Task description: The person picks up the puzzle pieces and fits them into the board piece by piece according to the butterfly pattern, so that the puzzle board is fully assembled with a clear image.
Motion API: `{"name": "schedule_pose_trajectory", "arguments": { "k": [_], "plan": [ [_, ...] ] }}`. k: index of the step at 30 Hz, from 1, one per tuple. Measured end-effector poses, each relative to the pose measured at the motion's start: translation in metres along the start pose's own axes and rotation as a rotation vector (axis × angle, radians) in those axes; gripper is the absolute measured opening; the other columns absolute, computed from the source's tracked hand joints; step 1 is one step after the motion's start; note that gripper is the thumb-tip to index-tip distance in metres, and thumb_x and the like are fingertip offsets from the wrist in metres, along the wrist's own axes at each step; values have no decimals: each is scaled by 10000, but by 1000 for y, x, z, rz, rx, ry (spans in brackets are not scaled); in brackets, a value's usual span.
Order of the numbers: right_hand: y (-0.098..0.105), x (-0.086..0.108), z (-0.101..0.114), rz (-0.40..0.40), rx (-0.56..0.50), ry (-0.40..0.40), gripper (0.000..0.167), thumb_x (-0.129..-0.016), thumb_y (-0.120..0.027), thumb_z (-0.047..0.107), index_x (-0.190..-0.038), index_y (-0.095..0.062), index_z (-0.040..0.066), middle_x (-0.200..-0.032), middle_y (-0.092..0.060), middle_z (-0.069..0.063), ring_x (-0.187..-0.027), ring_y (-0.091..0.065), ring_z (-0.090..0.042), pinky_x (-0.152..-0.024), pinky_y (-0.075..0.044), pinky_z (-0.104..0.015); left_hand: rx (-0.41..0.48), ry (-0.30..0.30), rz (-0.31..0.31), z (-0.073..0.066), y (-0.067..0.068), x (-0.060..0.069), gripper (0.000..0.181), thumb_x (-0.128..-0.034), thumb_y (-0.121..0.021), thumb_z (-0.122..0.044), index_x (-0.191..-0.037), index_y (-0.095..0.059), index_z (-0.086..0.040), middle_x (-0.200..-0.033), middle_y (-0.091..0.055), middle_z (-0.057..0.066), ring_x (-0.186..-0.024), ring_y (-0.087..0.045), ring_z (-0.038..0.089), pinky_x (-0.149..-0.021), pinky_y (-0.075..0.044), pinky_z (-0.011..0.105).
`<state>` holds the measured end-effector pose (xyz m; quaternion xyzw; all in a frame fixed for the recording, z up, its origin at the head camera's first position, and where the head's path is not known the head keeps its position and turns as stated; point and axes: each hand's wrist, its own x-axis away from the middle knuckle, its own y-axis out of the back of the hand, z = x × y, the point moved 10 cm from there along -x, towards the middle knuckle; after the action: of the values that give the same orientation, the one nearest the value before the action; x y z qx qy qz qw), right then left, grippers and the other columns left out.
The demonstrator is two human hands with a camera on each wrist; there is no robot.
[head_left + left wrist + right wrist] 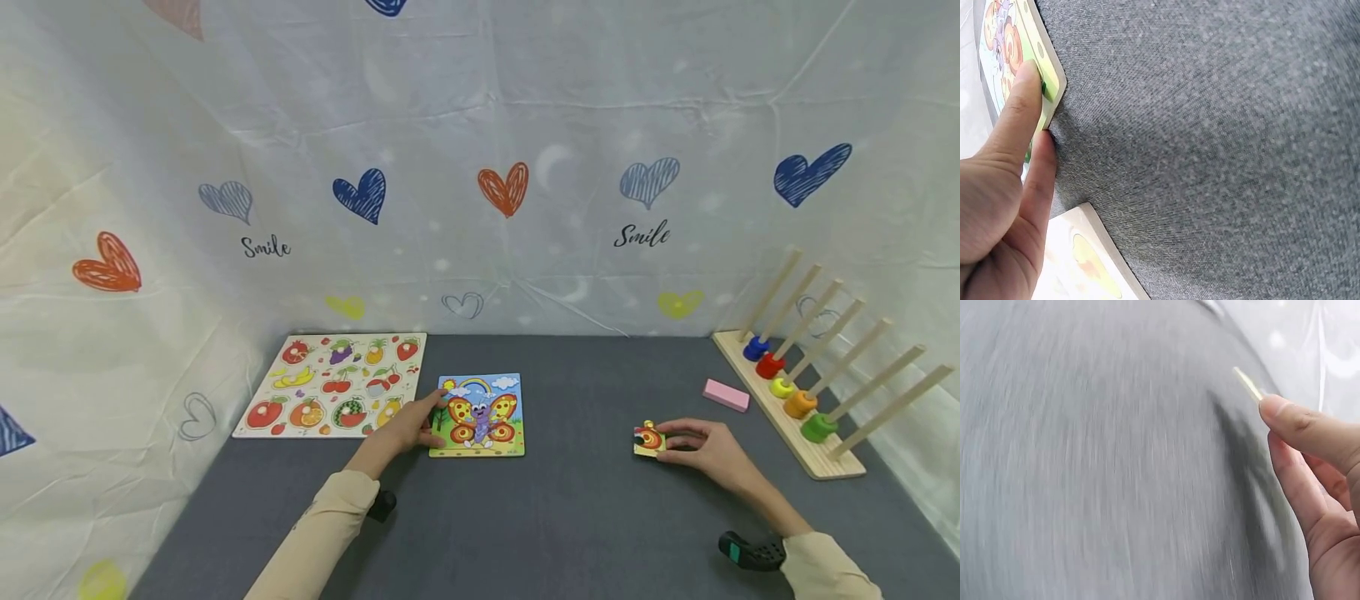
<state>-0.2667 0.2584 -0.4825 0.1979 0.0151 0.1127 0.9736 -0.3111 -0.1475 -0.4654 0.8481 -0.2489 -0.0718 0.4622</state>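
Note:
My left hand is at the left edge of a square butterfly jigsaw puzzle. Seen from the left wrist, the thumb lies on the puzzle's face near a corner, and a finger touches its edge. Out to the right, my right hand pinches a small jigsaw piece with an orange and red ringed pattern and a tab on top. From the right wrist, this piece shows edge-on between thumb and fingers, raised above the cloth with its shadow below.
A fruit puzzle board lies at the back left, close to my left hand. On the right stands a wooden peg stacker with tall pegs and coloured rings. A pink block lies beside it. Grey cloth covers the table.

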Motion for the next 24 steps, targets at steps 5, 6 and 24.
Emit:
{"name": "schedule_pose_trajectory", "arguments": {
  "k": [5, 6, 24],
  "plan": [
    [-23, -13, 6, 33, -104, -25, 502, -794, -783, 107, -1204, -597, -114, -1103, -647, -216, -838, -652, -73, -701, -526, -231, -3, -17, -1, -2, 2, 1, 746, -803, -774, -108, -1401, -368, 75, -1264, -566, 202, -736, -491, 197, -699, -421, 308],
    [-27, -15, 7, 37, -126, -20, 500, -791, -783, 94, -1203, -597, -119, -1100, -651, -209, -840, -654, -74, -703, -529, -234, -4, -19, 0, -2, 1, 1, 748, -803, -775, -112, -1401, -368, 74, -1264, -566, 201, -739, -494, 197, -702, -423, 310],
    [-99, -55, 36, 152, -312, 48, 485, -770, -777, 7, -1174, -582, -179, -1097, -653, -255, -828, -674, -108, -718, -550, -302, 5, 12, 2, 2, 1, 0, 759, -797, -785, -134, -1409, -375, 49, -1264, -571, 173, -742, -489, 192, -706, -424, 335]
  ]
}}
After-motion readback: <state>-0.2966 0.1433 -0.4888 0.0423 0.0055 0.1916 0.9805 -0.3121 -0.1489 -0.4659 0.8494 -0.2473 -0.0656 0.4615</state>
